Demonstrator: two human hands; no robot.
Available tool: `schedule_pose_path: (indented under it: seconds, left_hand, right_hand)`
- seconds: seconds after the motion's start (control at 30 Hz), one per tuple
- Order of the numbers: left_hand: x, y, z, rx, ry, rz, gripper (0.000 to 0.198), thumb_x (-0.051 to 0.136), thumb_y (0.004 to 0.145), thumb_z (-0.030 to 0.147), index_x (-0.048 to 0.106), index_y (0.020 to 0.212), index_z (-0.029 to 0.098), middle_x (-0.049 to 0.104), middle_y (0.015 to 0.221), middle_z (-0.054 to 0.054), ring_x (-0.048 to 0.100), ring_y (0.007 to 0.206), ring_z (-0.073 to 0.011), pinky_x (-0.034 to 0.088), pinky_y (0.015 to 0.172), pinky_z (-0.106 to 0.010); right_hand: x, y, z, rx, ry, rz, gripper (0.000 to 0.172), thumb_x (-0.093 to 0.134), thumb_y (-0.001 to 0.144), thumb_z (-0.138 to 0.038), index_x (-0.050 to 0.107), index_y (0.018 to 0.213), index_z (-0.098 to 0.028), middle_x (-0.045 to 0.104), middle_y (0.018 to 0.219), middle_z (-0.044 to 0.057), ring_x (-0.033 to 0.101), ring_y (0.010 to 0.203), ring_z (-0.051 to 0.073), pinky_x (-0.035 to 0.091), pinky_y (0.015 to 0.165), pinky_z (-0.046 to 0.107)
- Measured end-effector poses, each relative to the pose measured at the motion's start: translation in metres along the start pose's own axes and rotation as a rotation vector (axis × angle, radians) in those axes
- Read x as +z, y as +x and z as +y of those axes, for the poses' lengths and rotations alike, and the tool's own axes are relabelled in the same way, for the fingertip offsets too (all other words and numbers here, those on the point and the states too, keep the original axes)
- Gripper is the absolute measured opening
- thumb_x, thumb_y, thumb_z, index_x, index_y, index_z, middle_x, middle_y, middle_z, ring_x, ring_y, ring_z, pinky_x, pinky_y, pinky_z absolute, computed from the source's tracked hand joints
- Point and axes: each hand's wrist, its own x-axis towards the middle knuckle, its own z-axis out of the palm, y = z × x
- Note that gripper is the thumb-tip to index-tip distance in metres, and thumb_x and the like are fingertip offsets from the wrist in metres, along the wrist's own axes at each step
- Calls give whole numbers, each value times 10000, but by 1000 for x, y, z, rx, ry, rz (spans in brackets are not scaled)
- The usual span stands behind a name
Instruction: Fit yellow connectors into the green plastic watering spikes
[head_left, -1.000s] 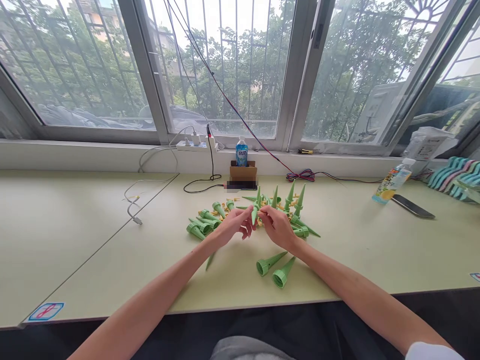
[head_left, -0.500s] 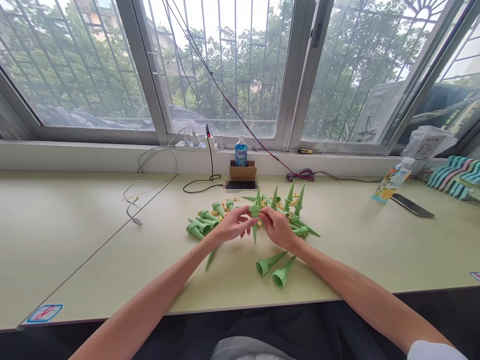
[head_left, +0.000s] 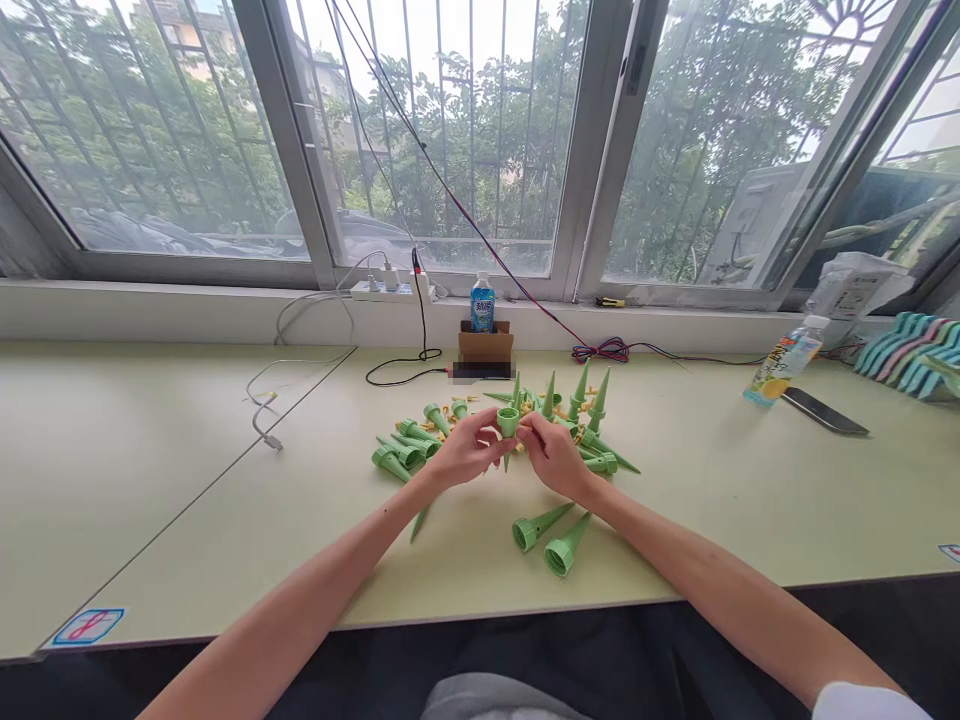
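Observation:
My left hand (head_left: 471, 450) is closed around a green plastic watering spike (head_left: 508, 421), its cup-shaped open end up and its point down. At the right side of that cup, my right hand (head_left: 553, 452) has its fingertips pinched together; whatever is between them is too small to make out. Two loose green spikes (head_left: 561, 556) lie near the table's front edge. To the left of my left hand lie several more green spikes (head_left: 389, 460). Behind my hands several stand point up, such as one green spike (head_left: 598, 402), among small yellow pieces (head_left: 591, 393).
A blue-labelled bottle (head_left: 482, 303) stands behind a small brown box (head_left: 486, 345). On the right are a drink bottle (head_left: 786, 362), a phone (head_left: 825, 411) and a row of pastel items (head_left: 907, 355). A white cable (head_left: 266, 432) lies left; bundled wires (head_left: 601, 349) lie at the back.
The spike in my left hand has tilted so its open cup now faces more toward me. My right hand stays pinched beside it.

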Motion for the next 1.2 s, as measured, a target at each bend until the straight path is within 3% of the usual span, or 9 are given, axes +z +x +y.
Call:
schedule_pose_path:
  seconds: [0.4, 0.63, 0.93, 1.2]
  left_hand:
    - [1, 2, 5, -29, -218, -4, 335, 726, 776, 409, 530, 856, 149, 574, 755, 4, 556, 454, -72, 418, 404, -207]
    - [3, 2, 4, -33, -213, 9, 359, 738, 757, 420, 536, 866, 144, 586, 794, -13, 587, 492, -91, 439, 399, -209]
    - [1, 2, 10, -154, -232, 56, 405, 649, 810, 532, 498, 924, 175, 557, 735, 14, 606, 499, -117, 454, 408, -222]
    - [2, 3, 15, -197, -276, 115, 477, 521, 865, 610, 488, 720, 157, 497, 619, 20, 559, 460, -107, 409, 406, -219]
  right_hand:
    - [2, -1, -6, 55, 50, 48, 263, 380, 991, -379, 481, 827, -201, 412, 562, -61, 343, 482, 100, 291, 516, 223]
    - [2, -1, -5, 47, 46, 53, 266, 382, 992, -367, 466, 803, -200, 416, 558, -58, 362, 480, 100, 308, 523, 227]
    - [2, -2, -2, 88, 68, 103, 250, 375, 992, -374, 474, 839, -203, 426, 580, -51, 378, 489, 107, 313, 518, 231]
    - [3, -2, -3, 47, 40, 97, 241, 387, 990, -356, 474, 828, -200, 393, 579, -58, 345, 491, 102, 299, 518, 230]
